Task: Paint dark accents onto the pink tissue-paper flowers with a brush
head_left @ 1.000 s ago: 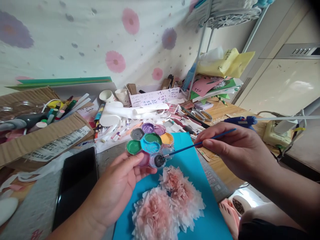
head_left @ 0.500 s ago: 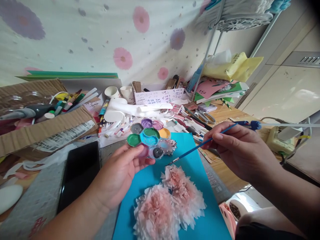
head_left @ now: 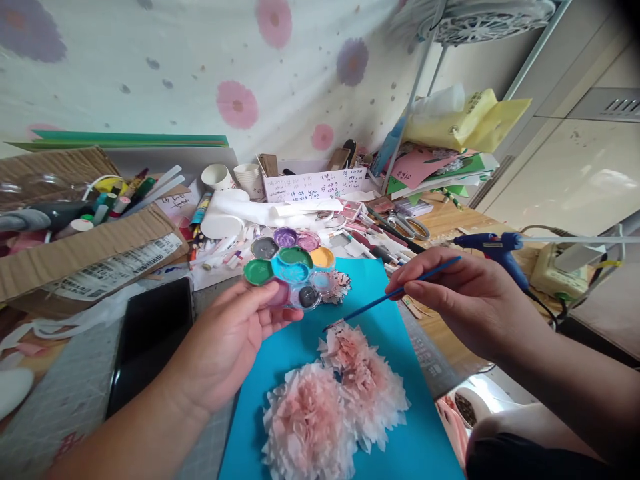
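Note:
My left hand point(head_left: 237, 317) grips a flower-shaped paint palette point(head_left: 293, 271) by its near edge, thumb on top. Its round wells hold green, grey, purple, pink, yellow and black paint, with blue smeared in the middle. Between the thumb and fingers of my right hand point(head_left: 450, 300) is a thin blue paintbrush point(head_left: 385, 295), slanting down to the left. The bristle tip is at the upper edge of the pink tissue-paper flowers point(head_left: 310, 427); whether it touches them I cannot tell. These flowers lie on a blue sheet of paper point(head_left: 280, 360). A small speckled paper flower point(head_left: 339, 287) sits behind the palette.
A black phone point(head_left: 150, 347) lies on the grey cutting mat at left, beside a cardboard box point(head_left: 115, 267) of pens. Scissors point(head_left: 407, 225), markers and paper cups point(head_left: 217, 177) crowd the back. A blue glue gun point(head_left: 493, 247) with its cord stands beyond my right hand.
The view has shifted slightly. My right hand and the brush have moved a little left and lower, bringing the bristles nearer the flowers. My left hand still holds the palette.

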